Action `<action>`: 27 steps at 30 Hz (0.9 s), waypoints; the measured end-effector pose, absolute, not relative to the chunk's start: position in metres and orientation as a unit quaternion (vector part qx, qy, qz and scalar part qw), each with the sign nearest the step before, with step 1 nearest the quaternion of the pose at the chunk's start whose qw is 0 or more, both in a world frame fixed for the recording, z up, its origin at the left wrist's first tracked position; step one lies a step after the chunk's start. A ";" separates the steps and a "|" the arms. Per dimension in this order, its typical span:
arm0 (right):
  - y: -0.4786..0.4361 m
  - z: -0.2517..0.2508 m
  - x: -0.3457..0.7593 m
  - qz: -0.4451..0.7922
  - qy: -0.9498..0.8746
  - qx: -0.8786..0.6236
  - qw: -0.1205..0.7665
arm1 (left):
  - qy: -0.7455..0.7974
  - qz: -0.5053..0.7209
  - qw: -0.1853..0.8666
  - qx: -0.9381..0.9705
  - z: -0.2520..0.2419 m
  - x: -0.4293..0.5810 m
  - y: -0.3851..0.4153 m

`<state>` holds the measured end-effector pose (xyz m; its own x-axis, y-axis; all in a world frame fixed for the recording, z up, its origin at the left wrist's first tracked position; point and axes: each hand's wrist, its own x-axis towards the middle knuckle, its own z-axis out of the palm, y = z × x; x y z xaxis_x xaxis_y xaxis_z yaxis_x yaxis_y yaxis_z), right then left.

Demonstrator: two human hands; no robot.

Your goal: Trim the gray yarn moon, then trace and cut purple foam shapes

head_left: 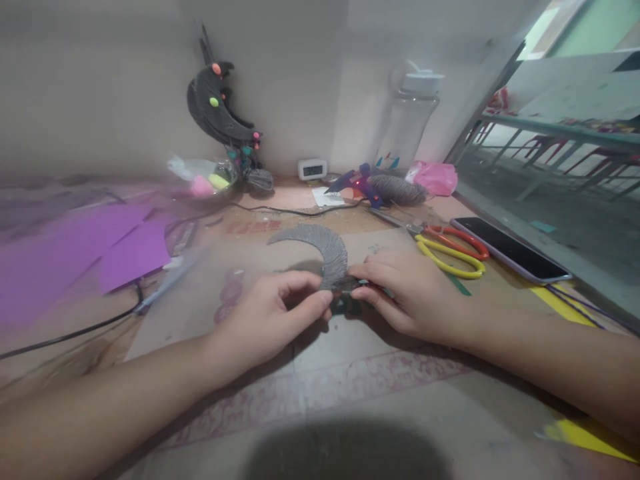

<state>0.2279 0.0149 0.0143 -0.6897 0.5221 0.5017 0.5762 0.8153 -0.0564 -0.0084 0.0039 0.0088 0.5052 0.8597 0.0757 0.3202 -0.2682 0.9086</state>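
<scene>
Centrally, the gray yarn-wrapped crescent [336, 255] sits above the work surface [300, 367], between 2 hands. The left hand [280, 303] pinches its lower end between thumb and fingers. The right hand [400, 297] closes its fingertips just beside that end; what they grip cannot be determined. Caution: a loosened left pinch or slack yarn could let the wrapped rows slip. Beyond, the glue gun [363, 185] shows 1 lit red indicator; an arm catching the black cable [300, 213] could drag it.
</scene>
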 end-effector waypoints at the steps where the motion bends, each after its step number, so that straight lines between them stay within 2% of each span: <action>1: 0.015 0.015 0.228 -0.050 -0.919 -0.298 0.254 | 0.399 0.296 0.455 0.739 0.009 -0.009 0.004; 14: 0.018 0.014 0.229 -0.014 -0.914 -0.308 0.262 | 0.396 0.299 0.475 0.727 0.006 -0.009 0.004; 27: 0.016 0.012 0.229 -0.092 -0.912 -0.283 0.283 | 0.409 0.297 0.455 0.733 0.008 -0.008 0.003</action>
<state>0.2288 0.0160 0.0123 -0.6792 0.4645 0.5683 0.5687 0.8225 0.0074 -0.0081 0.0030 0.0083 0.4894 0.8697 0.0644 0.3291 -0.2525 0.9099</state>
